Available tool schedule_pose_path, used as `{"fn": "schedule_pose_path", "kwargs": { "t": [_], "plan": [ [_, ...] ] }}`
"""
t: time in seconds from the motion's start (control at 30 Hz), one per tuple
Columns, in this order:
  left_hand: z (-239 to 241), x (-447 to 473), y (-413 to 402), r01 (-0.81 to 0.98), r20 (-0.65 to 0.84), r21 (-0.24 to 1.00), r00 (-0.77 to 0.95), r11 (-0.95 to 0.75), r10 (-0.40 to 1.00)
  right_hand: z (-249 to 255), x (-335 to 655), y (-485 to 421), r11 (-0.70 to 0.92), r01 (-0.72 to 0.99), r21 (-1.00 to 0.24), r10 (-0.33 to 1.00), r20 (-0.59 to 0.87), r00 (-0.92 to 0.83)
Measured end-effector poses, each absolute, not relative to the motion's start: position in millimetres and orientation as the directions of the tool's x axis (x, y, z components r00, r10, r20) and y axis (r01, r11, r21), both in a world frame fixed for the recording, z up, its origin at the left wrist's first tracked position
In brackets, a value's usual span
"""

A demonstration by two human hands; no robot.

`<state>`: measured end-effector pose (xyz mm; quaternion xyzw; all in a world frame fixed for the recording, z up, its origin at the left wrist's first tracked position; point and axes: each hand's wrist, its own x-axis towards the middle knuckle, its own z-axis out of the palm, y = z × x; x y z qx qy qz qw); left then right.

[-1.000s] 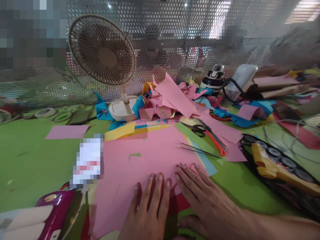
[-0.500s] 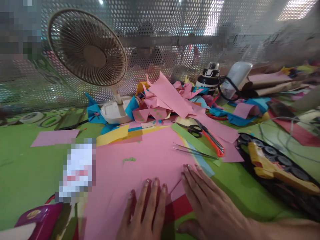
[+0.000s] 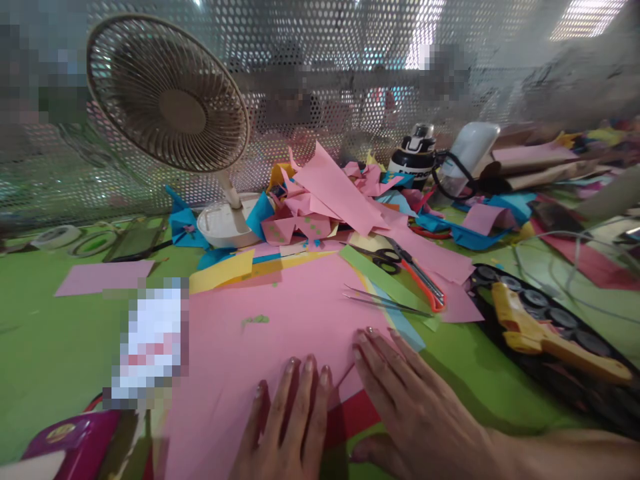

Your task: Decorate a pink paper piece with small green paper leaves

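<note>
A large pink paper sheet [image 3: 225,373] lies flat on the green table in front of me. My left hand [image 3: 290,427] rests on its near part, fingers spread and pointing away. At the sheet's right edge my right hand [image 3: 415,400] lies with its fingers stretched out on the paper. A crease or edge line runs between the two hands. Red paper [image 3: 353,420] shows from under the pink sheet. Small green paper bits [image 3: 257,319] sit on the sheet, and tweezers [image 3: 385,303] lie across its right edge.
Behind the sheet are a fan [image 3: 183,112], a pile of pink paper pieces [image 3: 335,187] and a black bottle [image 3: 413,163]. An orange cutter [image 3: 423,283] and black scissors [image 3: 385,260] lie right of centre. A yellow glue gun [image 3: 530,327] rests on a black tray. A purple object [image 3: 73,437] is lower left.
The view has shifted slightly, moving the scene a little left. My right hand has slid slightly left on the paper. The left hand looks almost the same.
</note>
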<state>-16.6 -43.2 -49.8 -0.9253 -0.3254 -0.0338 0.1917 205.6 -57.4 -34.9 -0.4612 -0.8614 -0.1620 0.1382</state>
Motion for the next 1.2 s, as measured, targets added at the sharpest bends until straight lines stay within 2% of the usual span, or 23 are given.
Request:
{"fn": "schedule_pose_path", "kwargs": {
  "t": [0.37,0.6,0.83,1.0,1.2],
  "plan": [
    [-47,-15,-44,0.631,0.182,-0.299,0.774,-0.716,0.607,-31,204,-55,0.508,0.842,0.181,0.754,0.379,-0.537],
    [-44,-13,-44,0.626,0.161,-0.315,0.776,-0.714,0.61,-30,204,-55,0.503,0.843,0.19,0.76,0.368,-0.536],
    [-40,-8,-49,0.636,0.154,-0.336,0.764,-0.694,0.626,-39,203,-58,0.467,0.868,0.171,0.764,0.417,-0.493],
    [-38,-5,-53,0.696,0.14,-0.335,0.703,-0.635,0.697,-32,203,-56,0.515,0.827,0.226,0.702,0.442,-0.558],
    [-36,-6,-53,0.67,0.134,-0.348,0.727,-0.655,0.673,-30,204,-54,0.524,0.809,0.266,0.68,0.441,-0.586]
  ]
}}
